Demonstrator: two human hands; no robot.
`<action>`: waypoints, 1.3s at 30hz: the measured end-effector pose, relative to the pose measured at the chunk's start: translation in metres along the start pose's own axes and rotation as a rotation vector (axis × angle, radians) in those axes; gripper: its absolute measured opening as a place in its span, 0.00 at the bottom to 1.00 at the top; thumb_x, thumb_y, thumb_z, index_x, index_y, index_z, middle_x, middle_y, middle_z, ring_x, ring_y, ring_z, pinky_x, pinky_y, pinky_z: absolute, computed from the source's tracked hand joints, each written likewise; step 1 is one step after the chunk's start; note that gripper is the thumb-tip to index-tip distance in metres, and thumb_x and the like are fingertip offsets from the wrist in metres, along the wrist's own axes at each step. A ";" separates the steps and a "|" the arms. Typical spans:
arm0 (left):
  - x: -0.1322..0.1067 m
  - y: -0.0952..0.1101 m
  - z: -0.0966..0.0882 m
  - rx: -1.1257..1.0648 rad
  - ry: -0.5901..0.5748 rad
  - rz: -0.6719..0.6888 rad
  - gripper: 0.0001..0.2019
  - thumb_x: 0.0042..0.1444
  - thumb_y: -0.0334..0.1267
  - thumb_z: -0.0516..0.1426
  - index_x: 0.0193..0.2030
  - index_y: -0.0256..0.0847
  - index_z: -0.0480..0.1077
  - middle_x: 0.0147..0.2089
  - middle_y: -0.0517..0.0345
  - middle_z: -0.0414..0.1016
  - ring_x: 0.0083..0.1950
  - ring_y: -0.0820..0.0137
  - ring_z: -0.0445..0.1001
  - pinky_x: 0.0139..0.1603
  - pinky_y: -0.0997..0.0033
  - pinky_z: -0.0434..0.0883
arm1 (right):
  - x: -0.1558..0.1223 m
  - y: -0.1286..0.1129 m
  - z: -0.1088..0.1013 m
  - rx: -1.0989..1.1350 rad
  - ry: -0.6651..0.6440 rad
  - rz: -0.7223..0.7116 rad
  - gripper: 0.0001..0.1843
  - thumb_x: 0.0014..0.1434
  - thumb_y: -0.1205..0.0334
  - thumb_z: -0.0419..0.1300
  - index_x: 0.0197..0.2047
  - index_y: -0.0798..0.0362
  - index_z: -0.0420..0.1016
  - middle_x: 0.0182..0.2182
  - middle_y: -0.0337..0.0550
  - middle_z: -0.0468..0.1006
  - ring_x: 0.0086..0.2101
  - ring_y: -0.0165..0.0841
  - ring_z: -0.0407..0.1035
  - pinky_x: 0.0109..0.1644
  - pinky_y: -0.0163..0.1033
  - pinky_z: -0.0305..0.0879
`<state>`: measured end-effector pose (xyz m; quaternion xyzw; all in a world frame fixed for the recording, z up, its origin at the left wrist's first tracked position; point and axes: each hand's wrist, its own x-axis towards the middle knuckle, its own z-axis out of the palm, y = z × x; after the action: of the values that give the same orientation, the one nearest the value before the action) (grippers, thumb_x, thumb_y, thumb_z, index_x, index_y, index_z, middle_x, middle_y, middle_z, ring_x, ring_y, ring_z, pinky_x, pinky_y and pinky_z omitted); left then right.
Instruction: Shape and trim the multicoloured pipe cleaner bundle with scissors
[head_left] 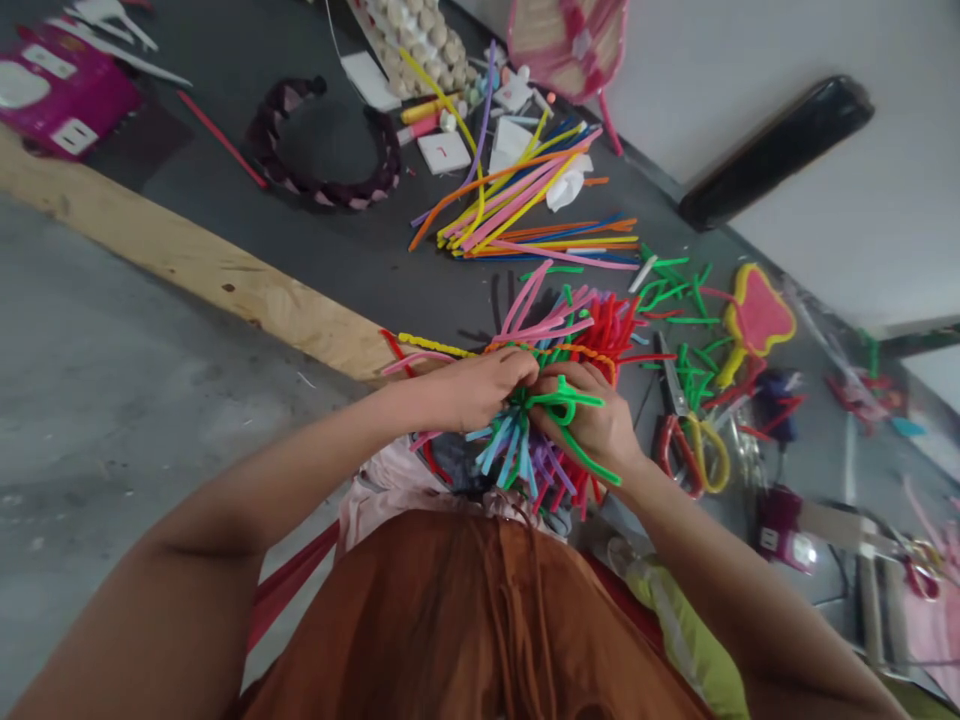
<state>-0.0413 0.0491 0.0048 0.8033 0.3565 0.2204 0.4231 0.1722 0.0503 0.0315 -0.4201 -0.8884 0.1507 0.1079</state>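
Observation:
My left hand and my right hand meet over a thick bundle of coloured pipe cleaners, held above my lap. Pink, red, blue and purple ends stick out of the bundle on all sides. My left hand's fingers are closed on the middle of the bundle. My right hand pinches a green pipe cleaner that loops around the bundle, its free end trailing down to the right.
A pile of long pipe cleaners lies on the dark mat beyond the bundle. Cut green pieces, scissors, a pink paddle shape and a braided headband lie around. A wooden plank crosses at left.

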 end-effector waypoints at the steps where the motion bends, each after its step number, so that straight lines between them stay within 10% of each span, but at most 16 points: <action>1: 0.000 0.001 0.000 0.008 -0.003 -0.020 0.14 0.48 0.22 0.51 0.40 0.43 0.58 0.40 0.56 0.67 0.40 0.67 0.68 0.42 0.68 0.67 | 0.000 -0.001 0.000 0.000 0.009 0.008 0.07 0.60 0.59 0.59 0.37 0.47 0.79 0.42 0.45 0.80 0.42 0.41 0.73 0.45 0.44 0.72; 10: 0.008 0.019 0.002 0.128 -0.022 -0.149 0.19 0.58 0.35 0.59 0.54 0.37 0.60 0.54 0.45 0.72 0.56 0.58 0.73 0.56 0.57 0.69 | -0.004 -0.006 0.014 0.270 0.139 0.201 0.15 0.65 0.50 0.57 0.38 0.48 0.80 0.39 0.46 0.81 0.41 0.40 0.75 0.47 0.49 0.72; 16: 0.003 0.023 0.009 0.375 -0.065 -0.037 0.38 0.49 0.48 0.68 0.63 0.38 0.59 0.57 0.42 0.69 0.59 0.51 0.69 0.57 0.52 0.68 | -0.021 -0.001 -0.017 0.596 0.119 -0.037 0.18 0.64 0.48 0.61 0.50 0.49 0.78 0.45 0.50 0.80 0.49 0.41 0.75 0.53 0.49 0.73; 24: -0.009 0.024 0.014 0.727 -0.150 0.031 0.33 0.62 0.46 0.59 0.70 0.38 0.54 0.59 0.40 0.67 0.57 0.54 0.69 0.53 0.56 0.70 | -0.078 0.018 -0.013 0.207 -0.049 -0.110 0.51 0.63 0.61 0.61 0.77 0.51 0.30 0.71 0.60 0.55 0.70 0.47 0.48 0.68 0.58 0.61; 32: -0.014 0.026 0.015 0.861 -0.261 0.094 0.32 0.64 0.38 0.55 0.73 0.41 0.51 0.75 0.46 0.55 0.53 0.57 0.68 0.55 0.54 0.69 | -0.084 0.013 0.018 0.013 -0.104 -0.162 0.33 0.61 0.61 0.61 0.68 0.58 0.63 0.68 0.58 0.62 0.71 0.48 0.46 0.69 0.60 0.56; 39: -0.013 0.026 0.015 0.887 -0.290 0.066 0.28 0.65 0.30 0.50 0.72 0.39 0.55 0.74 0.48 0.57 0.52 0.58 0.70 0.52 0.55 0.70 | -0.082 0.018 0.014 0.144 -0.080 -0.137 0.32 0.62 0.60 0.59 0.67 0.61 0.63 0.67 0.58 0.64 0.70 0.46 0.48 0.70 0.57 0.56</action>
<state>-0.0297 0.0207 0.0179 0.9401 0.3275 -0.0544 0.0769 0.2320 -0.0056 0.0066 -0.3433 -0.9054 0.2232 0.1122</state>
